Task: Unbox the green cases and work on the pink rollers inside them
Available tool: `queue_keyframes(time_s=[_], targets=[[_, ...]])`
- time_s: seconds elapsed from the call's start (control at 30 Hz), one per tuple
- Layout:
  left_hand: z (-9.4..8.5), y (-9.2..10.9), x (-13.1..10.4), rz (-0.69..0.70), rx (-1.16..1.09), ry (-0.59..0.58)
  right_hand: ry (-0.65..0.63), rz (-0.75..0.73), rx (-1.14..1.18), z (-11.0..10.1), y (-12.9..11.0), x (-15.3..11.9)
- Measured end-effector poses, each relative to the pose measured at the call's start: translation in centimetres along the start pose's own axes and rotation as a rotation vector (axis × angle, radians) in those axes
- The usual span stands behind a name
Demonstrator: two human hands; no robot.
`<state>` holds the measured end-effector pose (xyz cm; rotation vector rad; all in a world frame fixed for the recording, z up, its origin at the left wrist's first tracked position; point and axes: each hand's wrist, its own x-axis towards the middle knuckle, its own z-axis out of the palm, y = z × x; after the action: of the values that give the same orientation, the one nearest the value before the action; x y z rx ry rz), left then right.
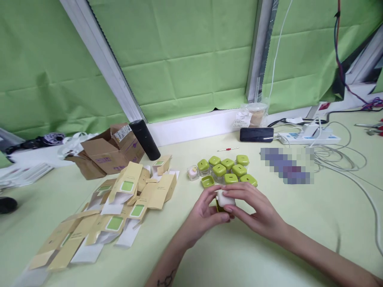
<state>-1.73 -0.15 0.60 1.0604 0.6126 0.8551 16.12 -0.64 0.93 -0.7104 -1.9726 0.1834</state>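
In front of me my left hand (pixel 202 213) grips a small olive-green case (pixel 220 207), thumb below and fingertips above. My right hand (pixel 257 209) pinches a white rounded block (pixel 225 198) at the mouth of that case. Whether the block sits inside it or only against it, I cannot tell; fingers cover part of both. Just beyond my hands stand several small clear boxes with green lids (pixel 219 170). An open green square piece (pixel 207 181) lies beside them, near a clear box with a pink and yellow item (pixel 193 172).
Unfolded kraft cartons (pixel 149 195) spread over the left of the table, before an open cardboard box (pixel 110 151) and a black bottle (pixel 145 139). Behind the boxes are a red-handled thin tool (pixel 228 149) and a phone (pixel 256 135). A power strip (pixel 323 138) trails cables at right.
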Motion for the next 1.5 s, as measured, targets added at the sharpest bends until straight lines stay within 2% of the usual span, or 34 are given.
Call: queue_keyframes(time_s=[0.1,0.23,0.53,0.77,1.1,1.3,1.5], targets=[[0.2,-0.2,0.1,-0.017,0.115,0.015,-0.006,-0.001,0.005,0.1,-0.2,-0.2],[0.3,-0.5,0.2,0.051,0.056,0.011,-0.006,-0.010,-0.005,0.2,-0.3,-0.4],[0.3,-0.7,0.1,0.071,0.026,0.035,-0.048,-0.118,-0.152,0.1,0.2,-0.7],[-0.1,-0.3,0.0,0.043,0.037,0.003,-0.070,-0.111,-0.085,0.0,0.2,-1.0],[0.7,-1.3,0.3,0.010,0.103,0.151,-0.129,-0.111,-0.155,-0.6,0.6,-0.6],[1.1,-1.7,0.5,0.076,0.142,0.207,-0.164,-0.109,-0.192,-0.8,0.6,-0.5],[0.8,-2.6,0.3,0.215,0.268,0.185,-0.191,-0.107,-0.152,-0.9,0.8,-0.8]])
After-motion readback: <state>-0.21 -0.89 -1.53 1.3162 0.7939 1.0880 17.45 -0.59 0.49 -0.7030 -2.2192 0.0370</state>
